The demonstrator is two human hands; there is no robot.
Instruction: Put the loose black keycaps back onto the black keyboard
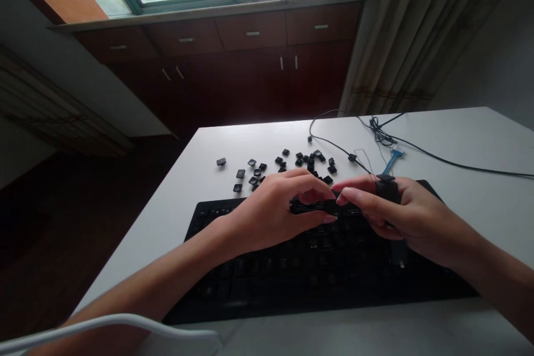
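My left hand (287, 200) is closed above the black keyboard (258, 283), thumb and fingers pinching a small black keycap (332, 207) that is partly hidden. Fingertips of my right hand (387, 206) press together right beside that keycap, touching or nearly so. A black-handled keycap puller (387, 189) is tucked in my right hand, its thin wire loops sticking out away from me. The lower end of its dark handle shows beneath the palm. Some keys on the keyboard's upper rows are covered by my hands.
Several loose black keycaps (241, 173) lie scattered on the white table (183, 172) beyond the keyboard. A blue brush (392, 160) with pale bristles shows behind my right hand. A black cable (450, 164) runs across the right side. A white cord (125, 318) curves in front.
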